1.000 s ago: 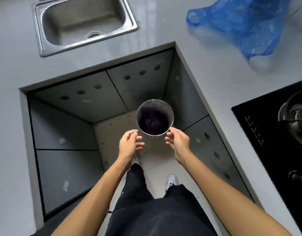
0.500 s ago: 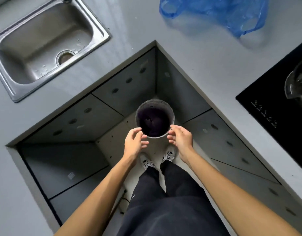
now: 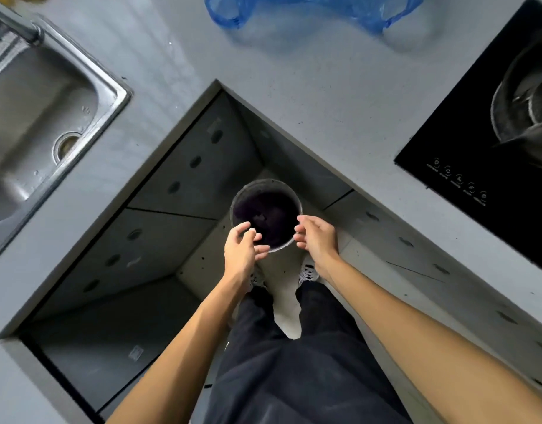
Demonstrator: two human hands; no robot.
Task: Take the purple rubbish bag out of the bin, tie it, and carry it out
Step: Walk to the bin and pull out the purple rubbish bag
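Note:
A round grey bin [image 3: 263,182] stands on the floor in the corner recess below the counter. A dark purple rubbish bag [image 3: 265,214] lines its inside. My left hand [image 3: 240,250] is at the bin's near-left rim, fingers curled and apart, with its fingertips over the rim. My right hand [image 3: 317,237] is at the near-right rim, fingers bent toward the edge. Whether either hand pinches the bag's edge I cannot tell; the image is slightly blurred.
A grey L-shaped counter [image 3: 309,96] wraps the recess. A steel sink [image 3: 37,123] is at left, a black hob with a pot [image 3: 493,142] at right, a blue plastic bag [image 3: 309,7] at the top. Cabinet fronts [image 3: 184,166] wall the recess.
The view has swung left, so the sink and hob sit further right in the frame. Both hands have moved closer onto the bin's near rim.

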